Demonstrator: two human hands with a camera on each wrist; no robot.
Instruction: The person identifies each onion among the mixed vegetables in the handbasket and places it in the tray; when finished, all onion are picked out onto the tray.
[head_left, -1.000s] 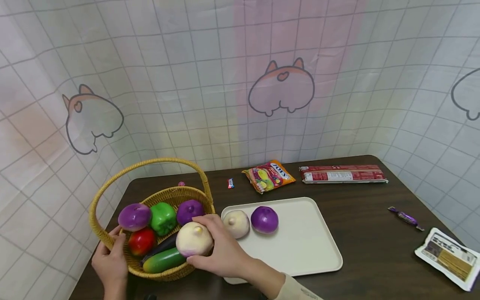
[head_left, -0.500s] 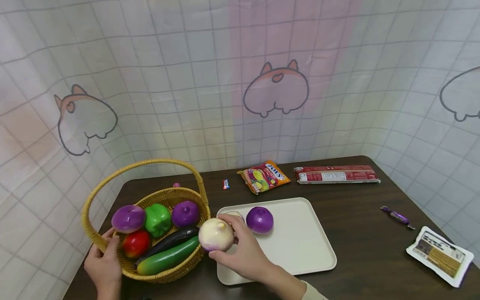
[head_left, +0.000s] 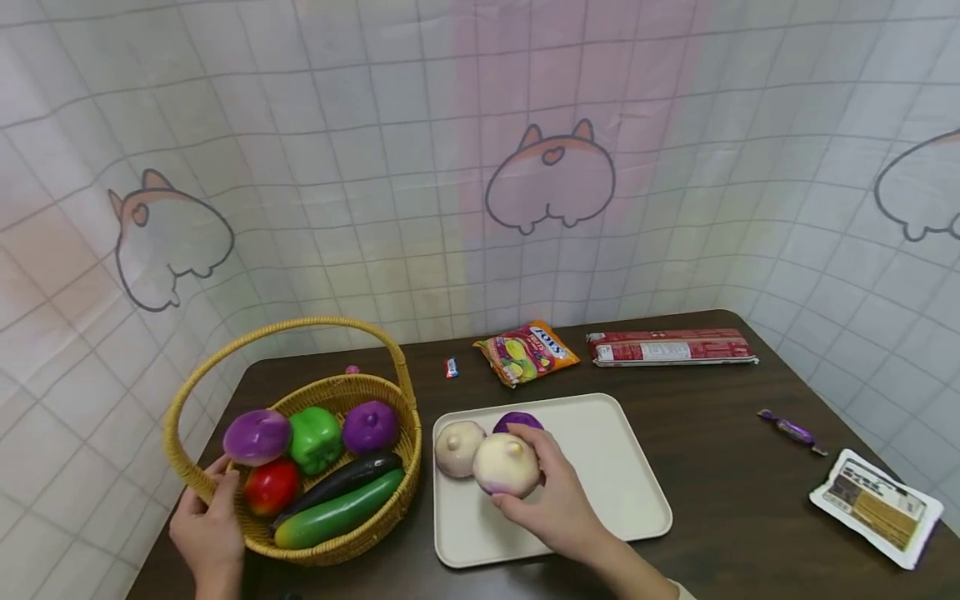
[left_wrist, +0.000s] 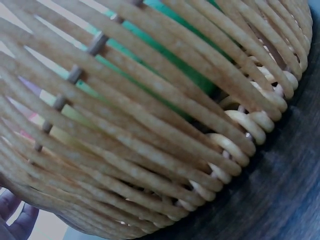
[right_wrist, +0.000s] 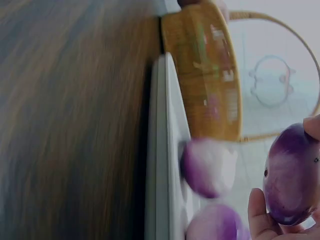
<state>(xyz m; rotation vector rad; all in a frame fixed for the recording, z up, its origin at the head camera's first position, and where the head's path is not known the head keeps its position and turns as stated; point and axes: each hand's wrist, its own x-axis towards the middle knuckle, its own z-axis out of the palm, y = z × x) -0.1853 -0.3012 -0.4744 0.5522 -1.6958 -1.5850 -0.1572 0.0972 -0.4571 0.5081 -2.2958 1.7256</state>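
Over the near left part of the tray point(head_left: 600, 533), the right hand point(head_left: 558, 500) gripped a pale onion point(head_left: 506, 465), just beside another pale onion point(head_left: 459, 448) and a purple one point(head_left: 517, 419). The left hand point(head_left: 210, 533) held the basket point(head_left: 375, 533) rim. The placing step looked under way; the next move called for lowering it and loosening the fingers.
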